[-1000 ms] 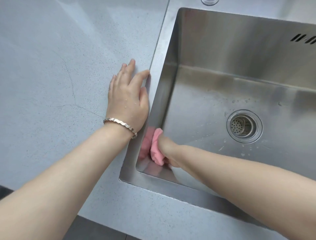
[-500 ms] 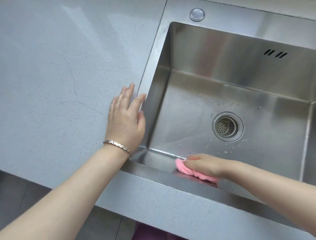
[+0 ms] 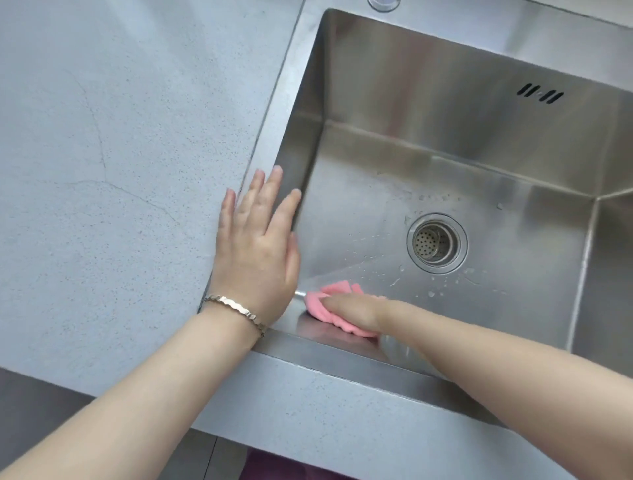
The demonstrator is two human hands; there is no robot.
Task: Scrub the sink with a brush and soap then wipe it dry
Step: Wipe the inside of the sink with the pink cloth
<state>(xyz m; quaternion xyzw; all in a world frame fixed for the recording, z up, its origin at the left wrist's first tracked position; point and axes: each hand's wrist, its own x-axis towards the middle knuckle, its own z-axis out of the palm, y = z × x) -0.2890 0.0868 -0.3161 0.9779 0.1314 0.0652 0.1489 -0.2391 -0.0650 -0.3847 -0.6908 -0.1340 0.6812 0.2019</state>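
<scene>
The stainless steel sink (image 3: 445, 113) fills the right of the view, with a round strainer drain (image 3: 436, 242) in its floor and water drops around it. A crumpled pink cloth (image 3: 323, 301) lies in the sink's near left corner, low against the front wall. My right hand (image 3: 356, 308) is on top of the cloth with its fingers pointing left, pressing it to the steel; how far the fingers curl into it is hidden. My left hand (image 3: 257, 250) lies flat, fingers straight, on the sink's left rim and the counter edge. A silver bracelet circles that wrist.
A grey speckled countertop (image 3: 120, 171) with hairline cracks spreads to the left. Overflow slots (image 3: 540, 93) sit in the sink's back wall. A round cap (image 3: 383, 4) is on the back rim. A second basin begins at the right edge (image 3: 613, 274).
My right hand has slid the pink cloth from the left wall along the near wall and back into the near left corner. My left hand stays on the rim. The view shifted.
</scene>
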